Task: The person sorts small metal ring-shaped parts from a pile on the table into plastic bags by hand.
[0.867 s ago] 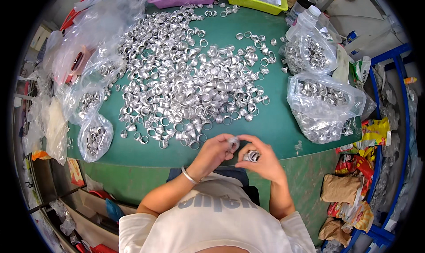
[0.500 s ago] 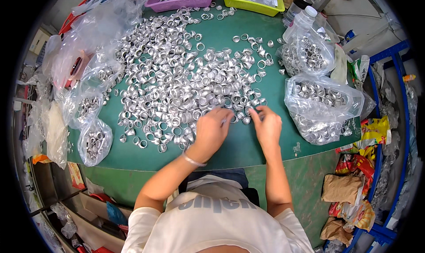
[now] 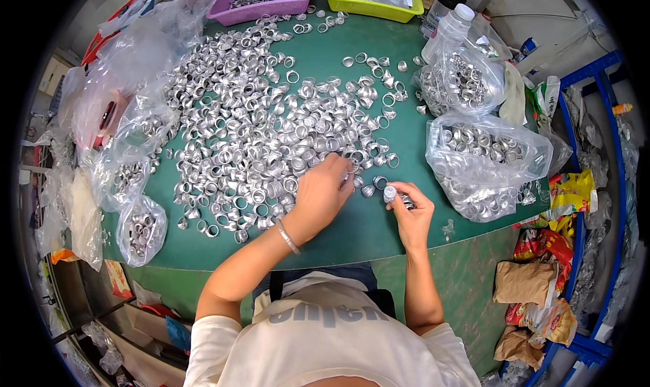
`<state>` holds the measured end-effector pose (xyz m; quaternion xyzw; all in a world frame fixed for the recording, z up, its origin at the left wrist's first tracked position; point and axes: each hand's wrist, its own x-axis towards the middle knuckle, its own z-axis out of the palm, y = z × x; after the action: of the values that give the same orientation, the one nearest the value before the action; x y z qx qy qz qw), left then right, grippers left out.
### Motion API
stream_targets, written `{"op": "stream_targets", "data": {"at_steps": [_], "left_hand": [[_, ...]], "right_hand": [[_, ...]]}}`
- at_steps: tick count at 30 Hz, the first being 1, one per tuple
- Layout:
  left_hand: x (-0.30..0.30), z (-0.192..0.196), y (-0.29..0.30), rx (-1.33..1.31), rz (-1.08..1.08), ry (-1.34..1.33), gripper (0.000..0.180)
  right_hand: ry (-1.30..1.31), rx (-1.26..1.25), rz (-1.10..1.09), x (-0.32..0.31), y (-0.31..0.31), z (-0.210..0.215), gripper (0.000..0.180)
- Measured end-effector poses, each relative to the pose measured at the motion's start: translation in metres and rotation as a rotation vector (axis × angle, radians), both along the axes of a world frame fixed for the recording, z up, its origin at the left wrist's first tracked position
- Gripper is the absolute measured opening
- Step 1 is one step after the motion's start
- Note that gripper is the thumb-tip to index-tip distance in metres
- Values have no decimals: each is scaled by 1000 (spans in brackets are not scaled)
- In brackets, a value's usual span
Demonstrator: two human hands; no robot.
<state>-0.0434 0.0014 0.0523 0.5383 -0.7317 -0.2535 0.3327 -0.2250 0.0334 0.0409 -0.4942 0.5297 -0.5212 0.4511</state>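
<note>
A wide pile of silver metal rings [image 3: 237, 123] is spread over the green table. At the pile's near right edge my left hand [image 3: 322, 189] is closed, fingers bent down among the rings; what its fingertips grip is mostly hidden. To its right, my right hand [image 3: 413, 218] is held apart from the pile, with a silver ring [image 3: 390, 193] pinched at the thumb tip. More rings [image 3: 407, 201] show inside its curled fingers. Just beyond that hand, a few loose rings [image 3: 368, 190] lie on the table.
Clear plastic bags of rings stand at the right, one nearer [image 3: 487, 164] and one farther [image 3: 460, 82], beside a white bottle [image 3: 448, 34]. Smaller bags [image 3: 142, 230] line the left. At the back sit a purple basket [image 3: 261, 9] and a yellow-green basket [image 3: 372, 7].
My right hand has drawn slightly back from the pile, and a ring now shows at its thumb tip. My left hand stays at the pile's edge. The whole view has shifted a little.
</note>
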Motion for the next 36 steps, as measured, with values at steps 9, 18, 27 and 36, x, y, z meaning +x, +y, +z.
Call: {"op": "stream_targets", "data": {"at_steps": [9,18,27,36], "left_hand": [[14,4,11,1102,30,1215,9],[17,0,25,962,69,891,8],[5,-7,15,311,101,513,39],[6,10,22,218,13,379,38]], "right_hand": [[-65,81,-23,3,6,-6,13],[582,46,13,-18,-9,5,21],[906,-122,-48,-9,-58,-6,30],[-528,426,251,0,-26,22,34]]}}
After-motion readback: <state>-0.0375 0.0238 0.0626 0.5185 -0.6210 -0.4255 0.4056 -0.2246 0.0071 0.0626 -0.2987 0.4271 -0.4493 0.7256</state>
